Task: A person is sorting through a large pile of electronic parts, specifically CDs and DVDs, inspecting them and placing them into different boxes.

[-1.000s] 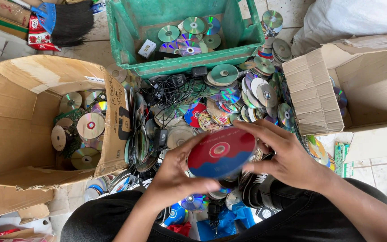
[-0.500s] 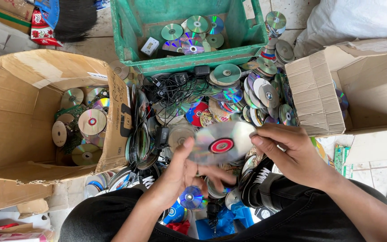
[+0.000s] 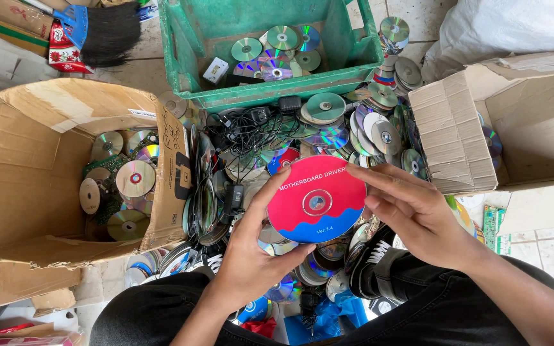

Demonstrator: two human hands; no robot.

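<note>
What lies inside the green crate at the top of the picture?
Inside the green crate lie several loose discs and a small white box. Its near wall hides whatever sits along the front of the floor.

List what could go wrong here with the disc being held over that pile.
1. The red and blue disc is pinched at its edges by the left hand and touched by the right hand; it could slip onto the loose disc pile and get scratched.
2. Tangled black cables lie among the discs and may snag a reaching hand.
3. Discs lie around the black shoe; shifting the foot might crack some.
</note>
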